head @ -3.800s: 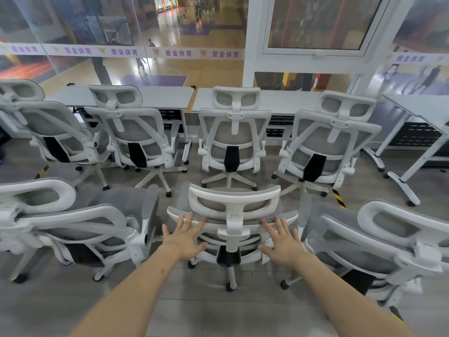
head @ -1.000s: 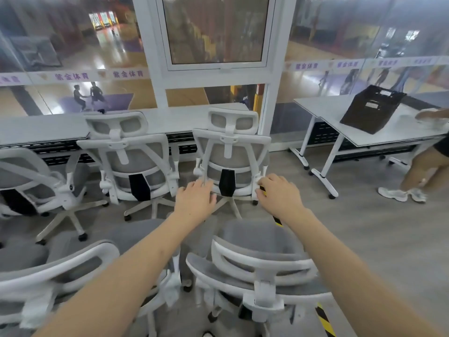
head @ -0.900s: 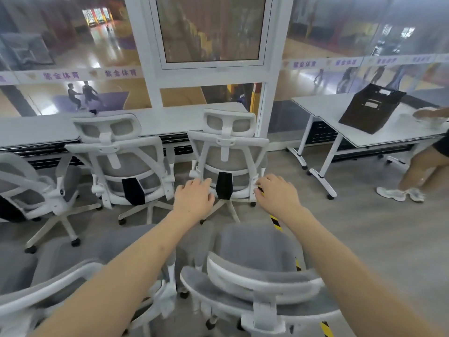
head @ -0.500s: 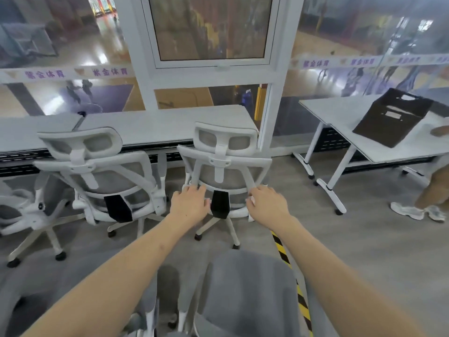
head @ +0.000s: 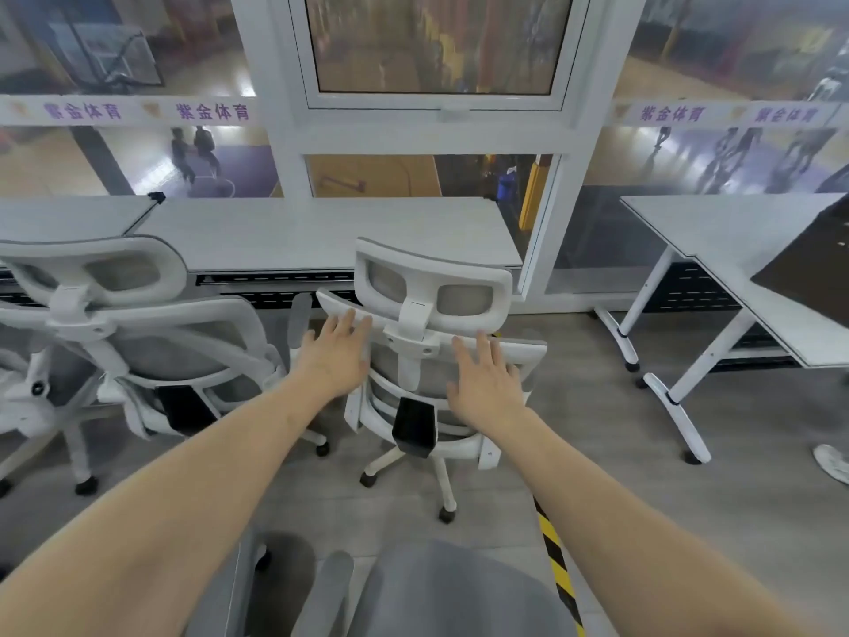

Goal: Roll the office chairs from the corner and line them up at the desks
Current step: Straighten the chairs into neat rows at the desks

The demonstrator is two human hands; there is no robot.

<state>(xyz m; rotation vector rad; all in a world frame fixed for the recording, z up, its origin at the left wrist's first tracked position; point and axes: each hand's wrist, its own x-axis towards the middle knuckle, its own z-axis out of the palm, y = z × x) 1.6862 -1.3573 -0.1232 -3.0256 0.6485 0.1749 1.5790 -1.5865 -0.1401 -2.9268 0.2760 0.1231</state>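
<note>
Both hands flat, fingers straight, on the backrest of the white chair (head: 427, 360): left hand (head: 337, 356), right hand (head: 484, 383). Chair sits just short of the bench (head: 321, 232), facing it. Step: final push-in. Next: straight shove, square beside the neighbour chair (head: 138, 342).

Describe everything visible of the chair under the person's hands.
The chair is white-framed with grey mesh in its back and headrest, a black block low on the back, and a wheeled star base. It stands upright on the floor, back toward the camera, facing the desk. The left hand and right hand rest open-fingered on its backrest.
</note>
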